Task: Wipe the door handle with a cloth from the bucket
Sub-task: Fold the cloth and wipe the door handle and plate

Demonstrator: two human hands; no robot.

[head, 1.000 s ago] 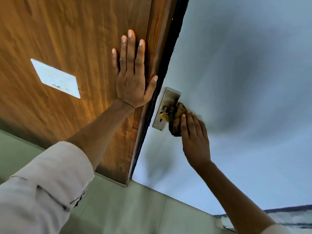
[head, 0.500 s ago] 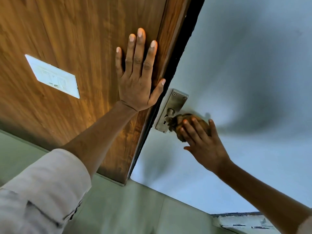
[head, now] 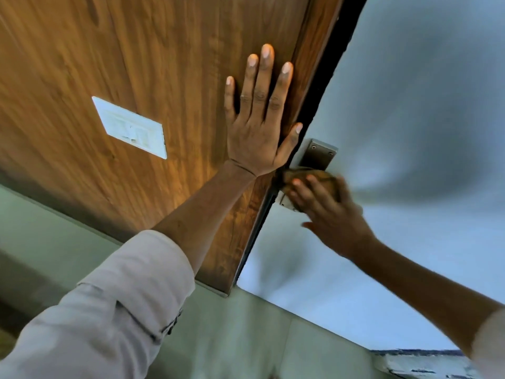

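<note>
Honestly, brace like this: left hand (head: 258,127) spread flat on the wooden door (head: 136,64), right hand (head: 325,212) pressing the cloth (head: 318,179) around the handle, hidden against its metal plate (head: 317,154). Rub every side.

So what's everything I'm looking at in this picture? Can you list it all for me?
wooden panel: one, brown wood grain, upper left.
white plate: one, white rectangle, fixed on the wooden panel.
grey door: one, pale grey, right side, across a dark gap from the wooden panel.
handle plate: one, silver metal with screws, on the grey door near its edge; the handle itself is hidden by the cloth.
cloth: one, brown, bunched over the handle under the right hand.
floor: pale greenish tiles, bottom of the view.
sleeve: one, light grey, rolled up on the left arm.
left hand: flat on the wooden panel, fingers spread.
right hand: blurred, pressing the cloth.
</note>
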